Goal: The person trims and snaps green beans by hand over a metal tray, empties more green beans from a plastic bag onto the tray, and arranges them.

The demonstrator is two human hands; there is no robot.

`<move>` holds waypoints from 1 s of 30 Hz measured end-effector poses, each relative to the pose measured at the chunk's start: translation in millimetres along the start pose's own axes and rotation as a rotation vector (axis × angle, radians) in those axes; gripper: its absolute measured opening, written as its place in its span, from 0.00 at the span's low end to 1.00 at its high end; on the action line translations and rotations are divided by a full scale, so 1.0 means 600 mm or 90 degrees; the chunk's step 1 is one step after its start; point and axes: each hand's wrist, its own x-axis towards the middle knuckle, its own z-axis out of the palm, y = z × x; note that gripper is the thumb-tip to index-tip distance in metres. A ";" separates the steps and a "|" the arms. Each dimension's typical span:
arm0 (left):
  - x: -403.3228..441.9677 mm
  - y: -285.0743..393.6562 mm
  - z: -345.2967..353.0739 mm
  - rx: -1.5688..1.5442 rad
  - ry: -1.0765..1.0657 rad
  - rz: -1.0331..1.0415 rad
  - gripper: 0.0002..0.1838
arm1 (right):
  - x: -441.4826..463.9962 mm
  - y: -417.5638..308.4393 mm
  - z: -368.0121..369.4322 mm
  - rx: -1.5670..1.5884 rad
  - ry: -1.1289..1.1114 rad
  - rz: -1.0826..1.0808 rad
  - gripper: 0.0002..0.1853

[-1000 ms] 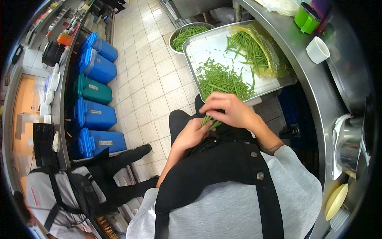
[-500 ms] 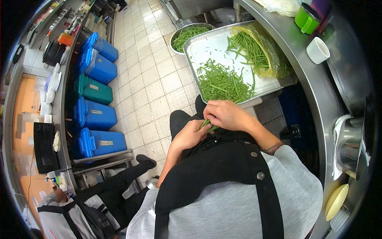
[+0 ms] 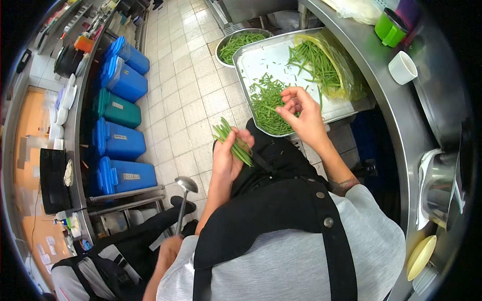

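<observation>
Head view: your left hand (image 3: 224, 161) is closed around a bundle of green beans (image 3: 234, 143), thumb laid across them, ends poking out on both sides of the fist. Bundle is tilted, in the air by your lap, apart from the tray (image 3: 253, 61).

Your right hand (image 3: 307, 120) is above the tray's near side, over the short bits (image 3: 267, 103). Grip there is loose: fingers half curled, thumb away from them, no bean visible between. Palm is partly hidden, so can't rule out a small scrap.

Progress, my read: well started, not finished. The short bits form a broad heap on the near part of the tray, a few scattered further up; they look like broken-off ends. The metal bowl (image 3: 218, 52) just beyond the tray corner has a good load of longer beans (image 3: 241, 44), probably the processed ones. Can't tell if every one in there is trimmed.

Remaining: the long beans (image 3: 315, 61) spilling from the yellow plastic bag (image 3: 353, 80) at the tray's far side look unworked, a fair amount. Bag's depth is hidden, so no full count. Your bundle is in neither bowl nor bag; can't tell whether both ends are done.

Nearby: a co-worker's hand (image 3: 169, 249) holds a ladle (image 3: 186, 185) beside your left forearm. Separate work, mind the elbow.
</observation>
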 end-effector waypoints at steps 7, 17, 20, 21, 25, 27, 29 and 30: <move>-0.002 0.005 0.016 -0.094 -0.006 0.049 0.09 | -0.037 -0.013 0.032 0.011 -0.256 0.028 0.07; -0.005 0.002 0.028 0.060 -0.053 0.167 0.05 | -0.056 -0.005 0.061 0.107 -0.386 0.105 0.09; -0.010 0.003 0.039 0.047 -0.048 0.133 0.04 | -0.055 0.000 0.058 0.103 -0.347 0.131 0.09; -0.013 0.003 0.042 0.035 -0.047 0.112 0.04 | -0.051 -0.010 0.050 0.075 -0.332 0.112 0.09; -0.014 -0.006 0.040 -0.041 -0.104 0.011 0.06 | -0.054 -0.010 0.053 0.323 -0.217 0.140 0.08; -0.015 -0.014 0.046 -0.053 -0.086 0.007 0.07 | -0.051 0.011 0.059 0.404 -0.099 0.185 0.08; -0.016 -0.013 0.048 -0.059 -0.062 -0.002 0.08 | -0.038 0.024 0.055 0.469 0.003 0.257 0.10; -0.017 -0.012 0.048 -0.077 -0.061 0.009 0.08 | -0.034 0.027 0.048 0.461 -0.034 0.266 0.10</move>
